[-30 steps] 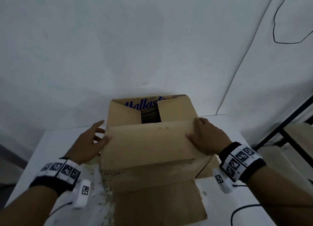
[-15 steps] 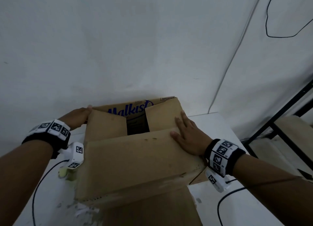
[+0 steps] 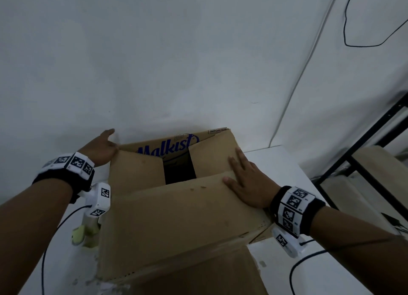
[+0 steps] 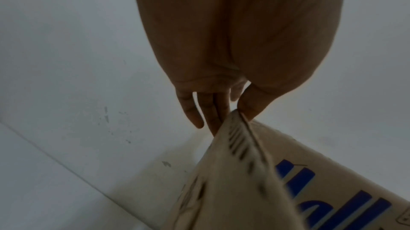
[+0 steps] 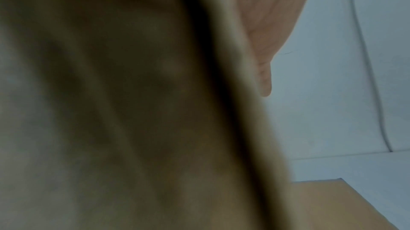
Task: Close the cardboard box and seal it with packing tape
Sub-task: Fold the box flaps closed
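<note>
A brown cardboard box point(image 3: 176, 217) stands on a white table point(image 3: 320, 277) against the wall. Its near flap point(image 3: 172, 210) is folded down over the two side flaps point(image 3: 136, 173), with a dark gap left in the middle. The far flap point(image 3: 167, 147), printed in blue, stands upright. My left hand point(image 3: 103, 147) pinches that flap's left corner between thumb and fingers, seen close in the left wrist view point(image 4: 224, 118). My right hand point(image 3: 247, 184) lies flat, pressing the near flap's right end and the right side flap point(image 3: 209, 157). In the right wrist view, blurred cardboard point(image 5: 133, 111) hides most of the hand point(image 5: 266, 32). No tape is visible.
A small yellow-green object point(image 3: 85, 234) sits on the table left of the box. Black cables point(image 3: 293, 270) trail from both wrists. A black metal frame point(image 3: 364, 144) stands at the right, beyond the table's edge. The wall is close behind the box.
My left hand left the near flap's left edge and moved to the far flap's left corner, taking hold of it. My right hand shifted forward and flattened on the flaps.
</note>
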